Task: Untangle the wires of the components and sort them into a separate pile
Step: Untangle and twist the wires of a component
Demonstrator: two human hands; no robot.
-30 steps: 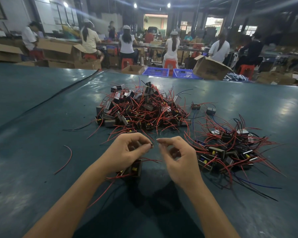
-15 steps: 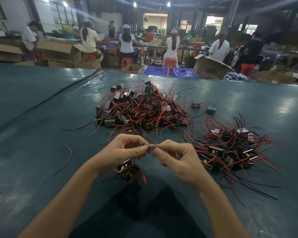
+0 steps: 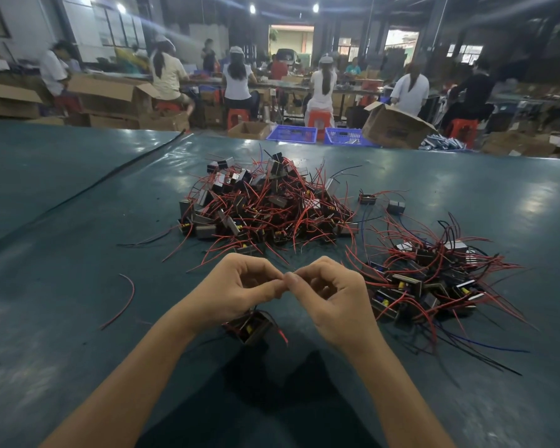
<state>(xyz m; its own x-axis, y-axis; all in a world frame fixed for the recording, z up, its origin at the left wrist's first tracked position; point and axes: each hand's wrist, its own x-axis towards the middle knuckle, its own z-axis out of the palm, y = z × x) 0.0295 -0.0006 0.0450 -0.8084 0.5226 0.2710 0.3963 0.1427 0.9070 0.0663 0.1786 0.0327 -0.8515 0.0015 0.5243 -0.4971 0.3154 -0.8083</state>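
Head view: left hand (image 3: 240,286) and right hand (image 3: 330,295) are meeting fingertip to fingertip, both curled, each pinching a thin wire (image 3: 288,275) between thumb and forefinger; the wire is barely showing, colour unreadable. Just under the left hand a small dark rectangular component with yellow part and red leads (image 3: 251,328) is sitting; touching the dark teal table mat (image 3: 78,367) or not, cannot tell. Beyond both hands a large tangled heap of dark block components with red wires (image 3: 265,208) is lying. Just right of the right hand a smaller spread pile of components with red, black and blue wires (image 3: 430,279) is lying. Well left of the left hand a single loose red wire (image 3: 122,302) is resting.
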